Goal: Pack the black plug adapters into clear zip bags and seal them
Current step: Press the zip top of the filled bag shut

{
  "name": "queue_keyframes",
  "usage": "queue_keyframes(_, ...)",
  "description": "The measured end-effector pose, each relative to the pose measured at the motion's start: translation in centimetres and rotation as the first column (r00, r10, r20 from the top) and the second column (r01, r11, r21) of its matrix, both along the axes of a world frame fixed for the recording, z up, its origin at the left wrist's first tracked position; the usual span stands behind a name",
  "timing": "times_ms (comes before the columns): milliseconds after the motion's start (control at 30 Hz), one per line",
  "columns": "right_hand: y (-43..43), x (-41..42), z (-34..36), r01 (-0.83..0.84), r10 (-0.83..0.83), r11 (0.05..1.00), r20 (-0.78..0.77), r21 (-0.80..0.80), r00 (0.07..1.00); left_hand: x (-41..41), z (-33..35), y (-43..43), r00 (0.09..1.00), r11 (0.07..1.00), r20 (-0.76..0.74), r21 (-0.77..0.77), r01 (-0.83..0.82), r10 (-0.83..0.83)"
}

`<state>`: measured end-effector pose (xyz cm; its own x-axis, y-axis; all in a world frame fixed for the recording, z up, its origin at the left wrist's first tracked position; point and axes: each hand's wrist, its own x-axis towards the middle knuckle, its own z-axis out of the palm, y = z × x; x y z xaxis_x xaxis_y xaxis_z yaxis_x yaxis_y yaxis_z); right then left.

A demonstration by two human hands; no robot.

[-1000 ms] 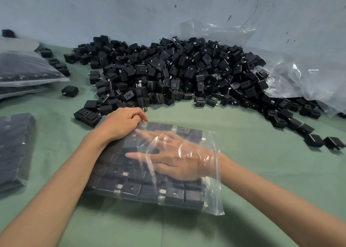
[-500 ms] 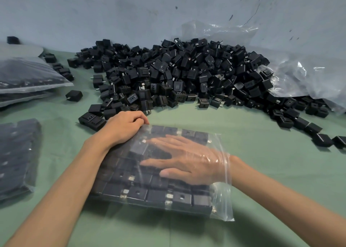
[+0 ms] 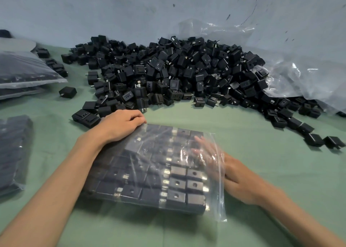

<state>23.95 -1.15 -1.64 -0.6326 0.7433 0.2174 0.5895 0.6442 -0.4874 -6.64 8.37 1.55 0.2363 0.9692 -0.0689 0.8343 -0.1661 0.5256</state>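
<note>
- Several filled bags (image 3: 28,72) lay at far left, well apart from the work.
- Left hand (image 3: 121,125): fingers curled over the far-left corner of the zip bag, pinning it to the green cloth (image 3: 271,153).
- Zip bag (image 3: 149,171) lay flat in front of the person, centre, packed with plug adapters (image 3: 177,184) in tight rows. Its mouth was at the right end, gaping and not sealed.
- Handling, my read: the load looked heavy for such thin film. The film was slick and floppy, the blocks rigid, and the prongs could snag it. Best supported from underneath or held at both ends, never lifted by the loose mouth flap. To seal, pinch the strip at one end of the mouth and run along.
- Loose pile (image 3: 177,74) of adapters sat behind the bag against the wall, not touching it.
- Right hand (image 3: 230,171): fingers straight, pushed in under the film at the mouth, blurred; it held nothing that I could see.
- Crumpled plastic sheet (image 3: 299,78) lay at far right, over the pile's edge.
</note>
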Motion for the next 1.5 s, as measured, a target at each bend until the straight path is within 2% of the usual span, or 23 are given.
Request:
queue_keyframes(33,-0.9,0.4,-0.2,0.101,-0.106,0.994,-0.132,-0.043,0.986,0.0,0.2,-0.1,1.000,0.999,-0.008,-0.024,0.026,-0.026)
queue_keyframes(67,-2.0,0.7,-0.4,0.229,-0.254,0.966,-0.286,-0.119,0.924,0.1,0.4,-0.2,0.998,0.997,-0.026,-0.052,0.051,-0.053)
queue_keyframes(133,-4.0,0.7,-0.4,0.407,-0.547,0.834,-0.456,-0.373,0.703,0.2,0.8,-0.3,0.993,0.992,-0.067,-0.097,0.086,-0.093)
queue_keyframes(167,-4.8,0.6,-0.1,0.424,-0.630,0.766,-0.433,-0.484,0.644,0.2,0.9,-0.3,0.991,0.990,-0.083,-0.109,0.093,-0.103)
queue_keyframes(200,-5.7,0.2,0.4,0.415,-0.686,0.691,-0.357,-0.593,0.634,0.2,1.0,-0.4,0.990,0.989,-0.093,-0.116,0.097,-0.108)
queue_keyframes(233,-6.5,-0.1,0.9,0.387,-0.692,0.641,-0.282,-0.662,0.664,0.2,1.0,-0.4,0.989,0.988,-0.105,-0.119,0.096,-0.108)
queue_keyframes(267,-7.0,-0.5,1.4,0.392,-0.662,0.640,-0.216,-0.661,0.718,0.2,1.1,-0.4,0.987,0.988,-0.119,-0.121,0.091,-0.106)
queue_keyframes(300,-7.3,-0.9,1.6,0.427,-0.606,0.691,-0.145,-0.583,0.782,0.3,1.2,-0.4,0.986,0.989,-0.134,-0.122,0.086,-0.102)
queue_keyframes(367,-7.5,-2.0,1.5,0.488,-0.557,0.768,-0.057,-0.414,0.829,0.4,1.4,-0.5,0.983,0.989,-0.157,-0.129,0.076,-0.096)
queue_keyframes(500,-6.1,-3.4,1.1,0.572,-0.666,0.719,-0.156,-0.395,0.730,0.2,2.0,-0.6,0.970,0.978,-0.206,-0.188,0.090,-0.129)
queue_keyframes(600,-3.2,-3.0,1.6,0.592,-0.752,0.640,-0.245,-0.489,0.611,-0.8,3.1,-0.7,0.935,0.963,-0.313,-0.255,0.087,-0.167)
queue_keyframes(667,-0.6,-2.5,2.0,0.593,-0.783,0.594,-0.223,-0.544,0.580,-1.5,3.7,-0.9,0.925,0.945,-0.335,-0.322,0.064,-0.177)
queue_keyframes(733,2.0,-2.3,2.6,0.561,-0.780,0.578,-0.198,-0.592,0.594,-1.8,4.1,-1.2,0.956,0.892,-0.247,-0.450,0.034,-0.161)
queue_keyframes(800,4.2,-2.3,3.1,0.496,-0.758,0.582,-0.210,-0.645,0.618,-1.4,4.0,-1.7,0.972,0.784,-0.149,-0.619,0.052,-0.183)
queue_keyframes(867,5.8,-2.8,3.2,0.465,-0.745,0.579,-0.203,-0.670,0.635,-0.7,3.4,-1.9,0.969,0.683,-0.064,-0.720,0.121,-0.239)
queue_keyframes(933,6.7,-3.4,2.8,0.451,-0.764,0.539,-0.188,-0.711,0.617,-0.2,2.6,-1.5,0.974,0.714,-0.030,-0.685,0.144,-0.225)
queue_keyframes(1033,7.1,-4.4,2.1,0.444,-0.819,0.476,-0.199,-0.759,0.538,0.4,0.9,-0.3,0.999,0.921,0.024,-0.386,0.048,-0.042)
queue_keyframes(1067,7.1,-4.5,2.0,0.451,-0.836,0.464,-0.207,-0.762,0.509,0.5,0.3,0.0,0.996,0.953,0.085,-0.302,-0.012,0.040)
queue_keyframes(1133,6.9,-4.4,1.7,0.434,-0.854,0.450,-0.233,-0.781,0.465,0.9,-0.8,0.3,0.953,0.965,0.259,-0.246,-0.093,0.158)
queue_keyframes(1233,6.3,-4.3,1.8,0.340,-0.869,0.410,-0.248,-0.846,0.429,1.6,-1.6,0.4,0.866,0.949,0.433,-0.286,-0.132,0.251)
queue_keyframes(1300,5.8,-4.5,2.1,0.307,-0.865,0.401,-0.246,-0.863,0.438,1.9,-1.6,0.6,0.779,0.925,0.531,-0.346,-0.158,0.332)
queue_keyframes(1400,5.6,-4.9,2.6,0.265,-0.850,0.410,-0.261,-0.873,0.457,2.3,-1.1,0.3,0.646,0.871,0.645,-0.487,-0.063,0.407)
queue_keyframes(1500,5.8,-5.2,3.0,0.225,-0.827,0.437,-0.291,-0.871,0.481,2.6,-1.0,-0.4,0.748,0.843,0.604,-0.526,0.113,0.277)
